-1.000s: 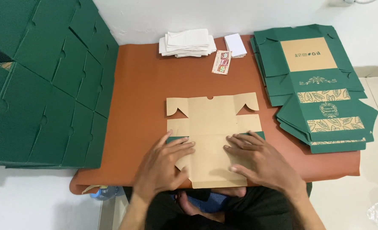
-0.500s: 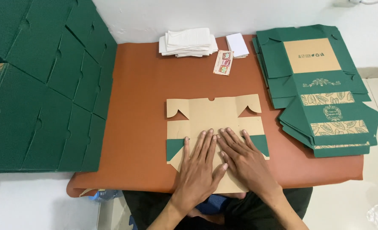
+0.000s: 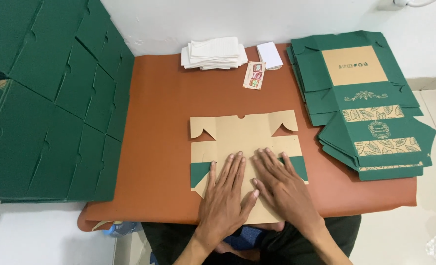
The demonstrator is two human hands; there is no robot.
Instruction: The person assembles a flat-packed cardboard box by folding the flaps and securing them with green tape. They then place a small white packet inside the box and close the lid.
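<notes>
A flat cardboard box blank (image 3: 242,137), brown side up with green flaps folded in at both sides, lies on the orange-brown table (image 3: 164,127) in front of me. My left hand (image 3: 225,196) presses flat on its near part, fingers spread and pointing away from me. My right hand (image 3: 284,189) lies flat beside it, palm down on the same blank, the two thumbs almost touching. Neither hand grips anything.
A stack of flat green box blanks (image 3: 365,103) lies at the right. Folded green boxes (image 3: 46,108) are piled at the left. White paper stacks (image 3: 213,53), a small white pad (image 3: 269,55) and a small printed card (image 3: 254,75) sit at the far edge.
Both hands have slid from the blank's outer flaps toward its middle and flattened side by side. The green side flaps now lie folded in.
</notes>
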